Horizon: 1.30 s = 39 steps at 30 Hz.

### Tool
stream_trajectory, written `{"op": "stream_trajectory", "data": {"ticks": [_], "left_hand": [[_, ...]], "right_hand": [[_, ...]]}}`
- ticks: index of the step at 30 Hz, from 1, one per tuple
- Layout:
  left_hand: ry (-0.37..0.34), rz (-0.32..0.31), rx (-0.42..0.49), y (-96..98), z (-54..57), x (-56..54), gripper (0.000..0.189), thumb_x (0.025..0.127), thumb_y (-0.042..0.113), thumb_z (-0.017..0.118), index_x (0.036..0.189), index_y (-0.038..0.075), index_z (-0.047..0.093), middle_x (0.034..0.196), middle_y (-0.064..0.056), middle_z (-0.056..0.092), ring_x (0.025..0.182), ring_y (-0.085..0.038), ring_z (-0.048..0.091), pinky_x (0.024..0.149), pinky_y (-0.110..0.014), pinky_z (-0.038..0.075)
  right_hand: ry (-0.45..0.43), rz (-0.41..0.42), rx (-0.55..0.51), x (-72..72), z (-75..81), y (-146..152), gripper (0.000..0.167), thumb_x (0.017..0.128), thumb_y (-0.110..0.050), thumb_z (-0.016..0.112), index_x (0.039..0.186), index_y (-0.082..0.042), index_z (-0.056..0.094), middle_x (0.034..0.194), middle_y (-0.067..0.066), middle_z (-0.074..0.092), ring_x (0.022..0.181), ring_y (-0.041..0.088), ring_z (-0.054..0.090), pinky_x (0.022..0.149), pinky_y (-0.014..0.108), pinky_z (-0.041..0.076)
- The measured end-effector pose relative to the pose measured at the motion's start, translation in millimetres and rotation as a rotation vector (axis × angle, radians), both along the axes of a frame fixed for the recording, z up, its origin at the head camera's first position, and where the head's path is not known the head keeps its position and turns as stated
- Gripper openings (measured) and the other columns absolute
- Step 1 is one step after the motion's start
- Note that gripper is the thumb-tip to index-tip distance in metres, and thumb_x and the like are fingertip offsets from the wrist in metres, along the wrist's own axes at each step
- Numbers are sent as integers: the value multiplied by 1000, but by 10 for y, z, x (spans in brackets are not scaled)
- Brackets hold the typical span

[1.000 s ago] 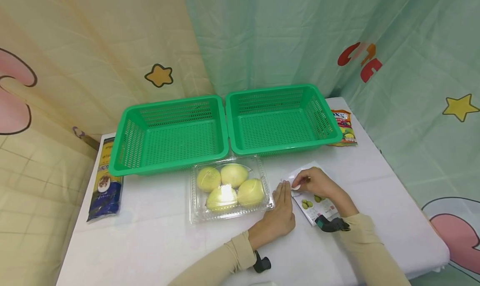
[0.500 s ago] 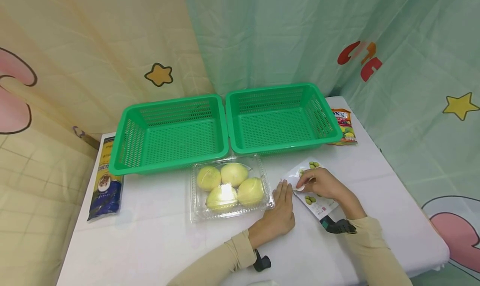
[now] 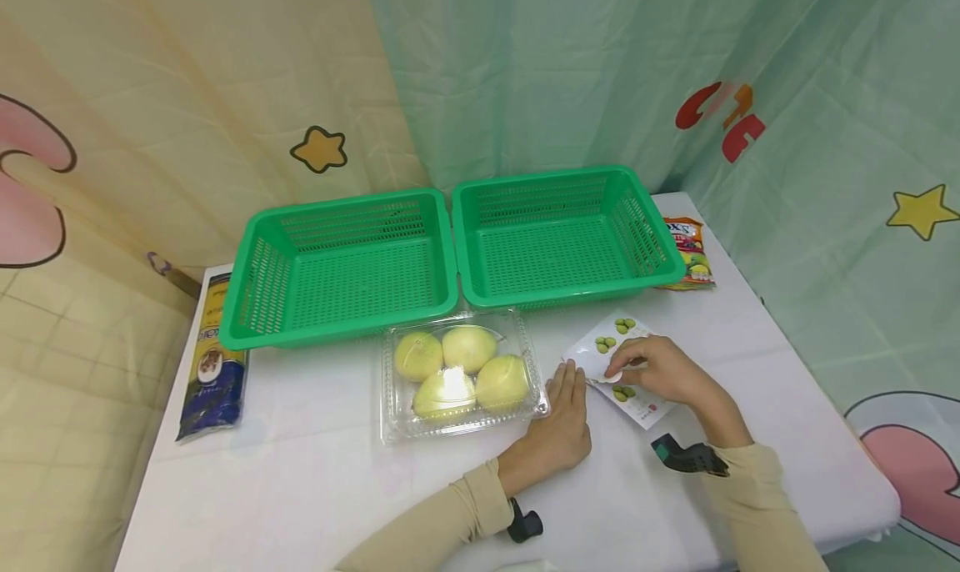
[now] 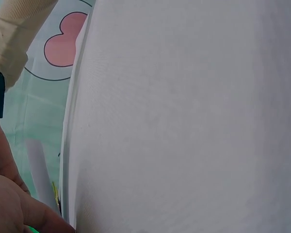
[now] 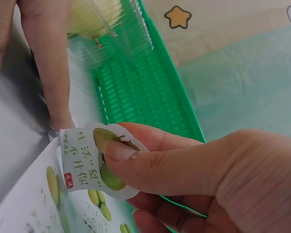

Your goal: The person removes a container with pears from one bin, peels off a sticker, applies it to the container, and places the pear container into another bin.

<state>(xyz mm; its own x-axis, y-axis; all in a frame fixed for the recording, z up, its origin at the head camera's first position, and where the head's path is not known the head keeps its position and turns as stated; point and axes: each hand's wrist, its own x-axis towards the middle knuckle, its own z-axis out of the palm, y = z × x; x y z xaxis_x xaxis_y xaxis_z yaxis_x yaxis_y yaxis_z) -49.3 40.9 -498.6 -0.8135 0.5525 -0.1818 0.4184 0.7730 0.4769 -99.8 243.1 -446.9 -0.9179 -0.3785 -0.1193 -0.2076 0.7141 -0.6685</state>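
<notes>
nearest us, the left hand [image 3: 557, 430] has a slack grip, straight fingers at the corner of a glossy white pear-printed sheet [image 3: 600, 347], probably steadying it on the white cloth-covered tabletop [image 3: 337, 480]; the right hand [image 3: 667, 376] pinches a thin white round-ended label [image 5: 80, 160] over that sheet. beyond we see a ridged clear plastic box [image 3: 465, 430] of smooth yellow-green pears [image 3: 468, 351], then two perforated green plastic baskets [image 3: 360, 280].

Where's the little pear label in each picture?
Head: right of centre, below the middle, a small white bit pinched by the right hand.
Left wrist: it isn't visible here.
Right wrist: left of centre, a bit low; the pear label shows big, with the thumb over part of it.
Shared landmark: the green curtain, right side in head, left edge in left wrist, right side in right wrist.
</notes>
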Motion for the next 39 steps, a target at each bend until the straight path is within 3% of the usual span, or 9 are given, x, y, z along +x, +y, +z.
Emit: {"op": "stream_trajectory", "data": {"ticks": [3, 5, 9, 12, 17, 20, 24, 34, 39], "left_hand": [[8, 0, -1, -1, -4, -1, 67, 99, 13, 48, 157, -7, 20, 167, -26, 12, 158, -34, 9, 128, -45, 21], [14, -3, 0, 0, -12, -3, 66, 100, 13, 48, 157, -7, 21, 166, -26, 13, 158, -34, 9, 128, -45, 22], [14, -5, -2, 4, -22, -7, 66, 100, 14, 48, 157, -7, 21, 166, -26, 13, 158, -34, 9, 128, -45, 22], [10, -3, -11, 8, -18, -3, 66, 100, 14, 48, 157, -6, 20, 167, -25, 12, 158, -33, 9, 128, -44, 22], [11, -2, -14, 11, -15, 3, 66, 100, 15, 48, 157, -6, 21, 167, -25, 12, 158, -33, 9, 128, -44, 21], [16, -4, -14, 10, -18, 5, 66, 100, 15, 48, 156, -7, 22, 167, -25, 12, 158, -34, 9, 128, -44, 21], [30, -3, -19, 2, -17, 9, 65, 100, 15, 48, 155, -8, 23, 166, -26, 13, 158, -35, 10, 128, -45, 23], [16, 2, -12, -6, -7, 63, 70, 98, 15, 52, 158, -3, 21, 168, -21, 10, 158, -31, 10, 128, -45, 23], [67, -67, 70, -47, 82, 141, 70, 97, 14, 54, 157, -5, 22, 167, -23, 15, 157, -35, 16, 126, -43, 28]], "right_hand": [[-16, -15, -22, 12, 32, 11, 19, 81, 1, 75, 83, -17, 79, 91, 2, 78, 95, 11, 69, 117, 72, 19], [-19, -20, -34, 23, 55, 18, 19, 81, 2, 75, 83, -16, 80, 91, 2, 78, 94, 5, 67, 118, 69, 20], [8, -14, -27, 55, 105, 34, 20, 81, 2, 76, 84, -17, 80, 91, 0, 77, 91, 0, 66, 110, 42, 43], [19, -19, -29, 82, 140, 51, 20, 82, 3, 75, 86, -16, 80, 91, 0, 77, 90, 0, 66, 106, 25, 44], [10, -49, -25, 105, 195, 98, 23, 83, 3, 73, 87, -18, 80, 93, -2, 77, 94, -3, 64, 121, 28, 34], [6, -66, -40, 113, 254, 135, 25, 83, 5, 71, 88, -18, 80, 94, -1, 76, 93, -4, 62, 102, 21, 48], [18, -89, -79, 127, 342, 180, 21, 85, 6, 71, 91, -13, 80, 97, 4, 76, 92, -5, 60, 81, 21, 53], [25, -139, -121, 140, 289, 143, 12, 91, -10, 73, 102, -11, 78, 99, 6, 75, 87, -3, 60, 78, 19, 53], [19, -146, -127, 131, 280, 97, 15, 92, -13, 72, 105, -9, 77, 98, 7, 74, 85, -1, 60, 77, 19, 53]]}}
